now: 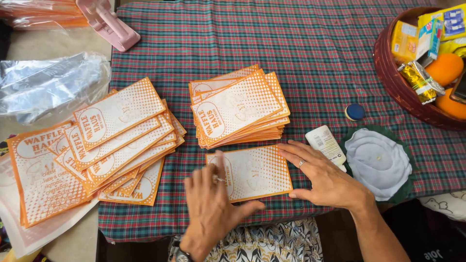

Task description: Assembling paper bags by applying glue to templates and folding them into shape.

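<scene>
The left hand (209, 204), open and blurred, is sweeping over the orange paper bag (252, 172) lying near on the counter (315, 43); the right hand (325, 177), open, is pinning its right edge. Pressing flat and steady would likely be keeping the bag from sliding.

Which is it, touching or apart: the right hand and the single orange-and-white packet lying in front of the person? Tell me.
Touching. The head view shows the right hand lying flat on the packet's right edge, fingers overlapping it.

Am seeing left hand (209, 206) hovering blurred over single orange paper bag (252, 173); right hand (324, 177) pressing flat on its right edge. Neat bag stack (239, 106) lying behind, fanned pile (116, 140) sitting left.
</scene>
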